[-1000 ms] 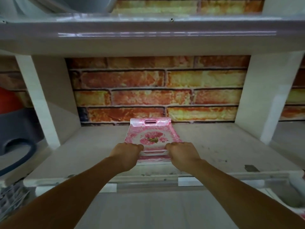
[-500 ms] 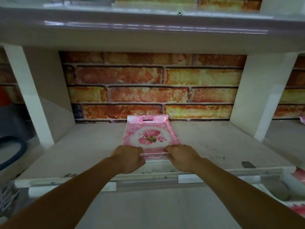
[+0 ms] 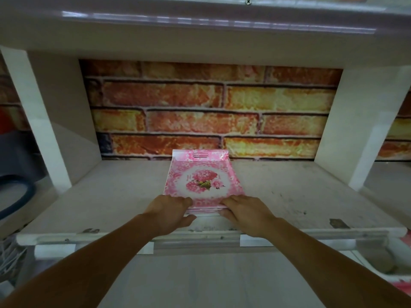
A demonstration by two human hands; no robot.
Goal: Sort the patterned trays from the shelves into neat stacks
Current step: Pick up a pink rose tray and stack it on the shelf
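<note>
Both hands, left hand (image 3: 171, 211) and right hand (image 3: 242, 210), grip the pink tray stack (image 3: 203, 181) at 6 o'clock (squaring it up), so sorting looks underway.

Setting: a domestic storage or utility area, possibly a home kitchen corner; indicators: a white built-in shelf unit (image 3: 138, 196) with worn, scuffed boards and thick uprights; brick-pattern wall covering (image 3: 209, 112) behind the compartments; a floral pink serving tray (image 3: 203, 182) stored on the shelf; a dark plastic container (image 3: 15, 174) in the adjacent left compartment.
</note>
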